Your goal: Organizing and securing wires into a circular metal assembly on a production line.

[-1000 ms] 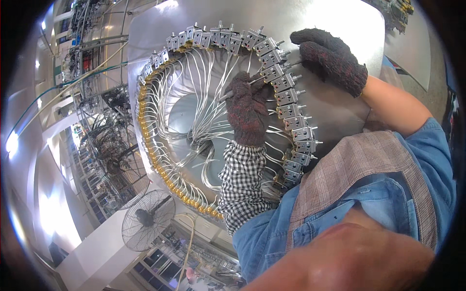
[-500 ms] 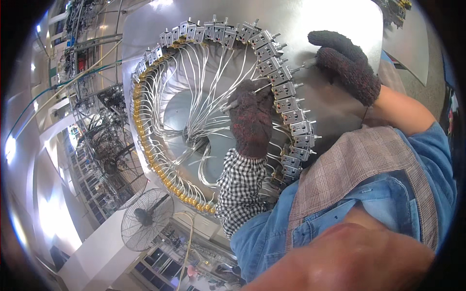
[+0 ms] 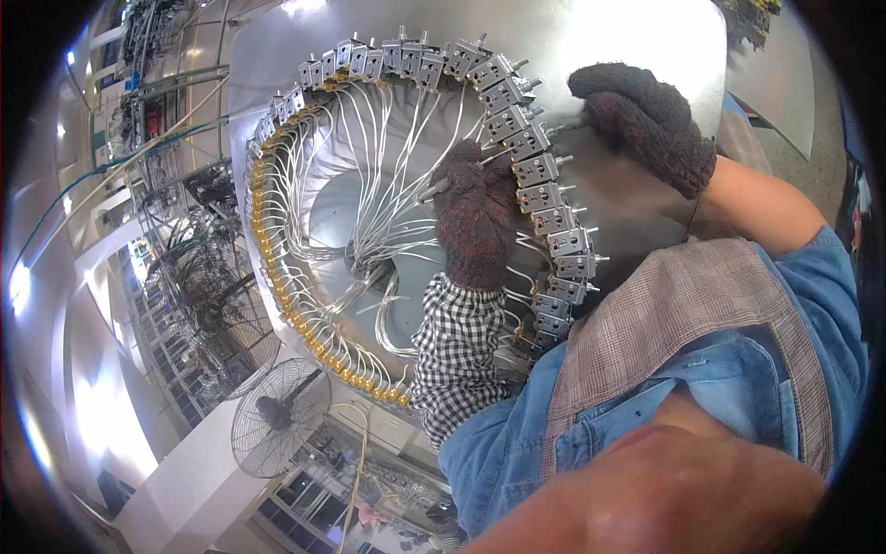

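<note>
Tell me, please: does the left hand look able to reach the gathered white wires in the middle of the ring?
Probably yes: the left hand is inside the ring, near the gathered white wires, with only their strands seen between. The slim rod it seems to hold may hinder grasping.

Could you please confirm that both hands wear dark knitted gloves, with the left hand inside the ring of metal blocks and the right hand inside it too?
Not quite: the head view shows the right hand outside the ring of metal blocks, beyond its right side. Both hands do wear dark knitted gloves, and the left hand is inside the ring.
</note>
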A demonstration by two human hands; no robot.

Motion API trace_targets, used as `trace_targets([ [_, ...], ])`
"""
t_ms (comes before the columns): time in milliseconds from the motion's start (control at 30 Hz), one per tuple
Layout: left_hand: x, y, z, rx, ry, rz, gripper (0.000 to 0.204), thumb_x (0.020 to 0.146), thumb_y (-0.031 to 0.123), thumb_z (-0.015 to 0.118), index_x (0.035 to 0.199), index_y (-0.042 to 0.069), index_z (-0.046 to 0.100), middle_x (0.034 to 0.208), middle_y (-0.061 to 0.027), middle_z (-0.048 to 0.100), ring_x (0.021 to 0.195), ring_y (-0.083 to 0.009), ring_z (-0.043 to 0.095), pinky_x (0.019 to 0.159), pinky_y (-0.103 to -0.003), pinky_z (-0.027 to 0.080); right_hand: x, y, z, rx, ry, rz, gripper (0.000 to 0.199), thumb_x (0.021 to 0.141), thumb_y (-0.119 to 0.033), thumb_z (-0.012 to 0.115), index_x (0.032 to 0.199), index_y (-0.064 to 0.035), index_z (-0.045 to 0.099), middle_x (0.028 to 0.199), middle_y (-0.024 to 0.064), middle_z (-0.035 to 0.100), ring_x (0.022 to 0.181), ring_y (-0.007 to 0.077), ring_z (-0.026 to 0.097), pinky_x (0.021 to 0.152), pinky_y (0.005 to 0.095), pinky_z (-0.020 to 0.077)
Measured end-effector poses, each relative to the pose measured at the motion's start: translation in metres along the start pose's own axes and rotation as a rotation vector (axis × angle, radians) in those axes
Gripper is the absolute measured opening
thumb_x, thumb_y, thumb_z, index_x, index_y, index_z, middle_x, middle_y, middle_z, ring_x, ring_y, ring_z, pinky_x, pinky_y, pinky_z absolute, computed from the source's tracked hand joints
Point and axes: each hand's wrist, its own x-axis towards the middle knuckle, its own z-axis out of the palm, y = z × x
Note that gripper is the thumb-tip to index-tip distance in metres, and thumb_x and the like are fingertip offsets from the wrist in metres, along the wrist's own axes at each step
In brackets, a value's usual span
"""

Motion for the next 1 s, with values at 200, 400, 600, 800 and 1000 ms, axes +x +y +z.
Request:
trace_targets([
  [200, 0.000, -0.001, -0.001, 0.029, 0.059, 0.009, 0.024, 0.091, 0.017, 0.041, 0.108, 0.001, 0.040, 0.101, -0.0163, 0.051, 0.095, -0.0266, 0.053, 0.083, -0.036, 0.047, 0.001, -0.003, 0.002, 0.182, 0.009, 0.231, 0.029, 0.087, -0.020, 0.047, 0.113, -0.0067, 0.052, 0.085, 0.0048, 0.060, 0.071, 0.0093, 0.054, 0.061, 0.0220, 0.0452],
  [400, 0.003, -0.001, -0.005, 0.072, 0.061, 0.012, 0.023, 0.089, 0.016, 0.044, 0.107, 0.001, 0.041, 0.100, -0.0152, 0.051, 0.095, -0.0255, 0.053, 0.083, -0.036, 0.047, 0.013, 0.020, -0.005, -0.822, 0.098, -0.775, 0.030, 0.087, -0.020, 0.048, 0.113, -0.0056, 0.051, 0.084, 0.0044, 0.060, 0.073, 0.0097, 0.055, 0.062, 0.0234, 0.0459],
  [600, 0.000, -0.002, -0.010, 0.057, 0.026, 0.014, 0.026, 0.090, 0.015, 0.041, 0.110, -0.001, 0.042, 0.104, -0.0138, 0.048, 0.098, -0.0249, 0.050, 0.088, -0.036, 0.043, 0.010, 0.003, 0.004, 0.182, 0.042, 0.183, 0.028, 0.086, -0.022, 0.051, 0.107, -0.0043, 0.055, 0.083, 0.0042, 0.059, 0.066, 0.0096, 0.054, 0.058, 0.0229, 0.0454],
  [800, 0.002, -0.004, -0.009, 0.080, 0.114, 0.022, 0.024, 0.088, 0.015, 0.047, 0.107, 0.001, 0.043, 0.100, -0.0146, 0.051, 0.095, -0.0268, 0.053, 0.084, -0.038, 0.047, 0.009, 0.003, 0.008, 0.039, 0.094, 0.115, 0.031, 0.083, -0.029, 0.054, 0.099, -0.0028, 0.058, 0.075, 0.0049, 0.060, 0.051, 0.0075, 0.049, 0.046, 0.0213, 0.0416],
  [1000, 0.002, -0.004, -0.012, 0.202, 0.073, 0.082, 0.027, 0.090, 0.016, 0.042, 0.112, -0.001, 0.041, 0.105, -0.0130, 0.046, 0.098, -0.0221, 0.050, 0.087, -0.035, 0.044, 0.013, 0.001, 0.004, 0.133, 0.009, 0.300, 0.029, 0.084, -0.029, 0.054, 0.100, -0.0052, 0.058, 0.072, 0.0049, 0.060, 0.052, 0.0079, 0.051, 0.046, 0.0200, 0.0423],
])
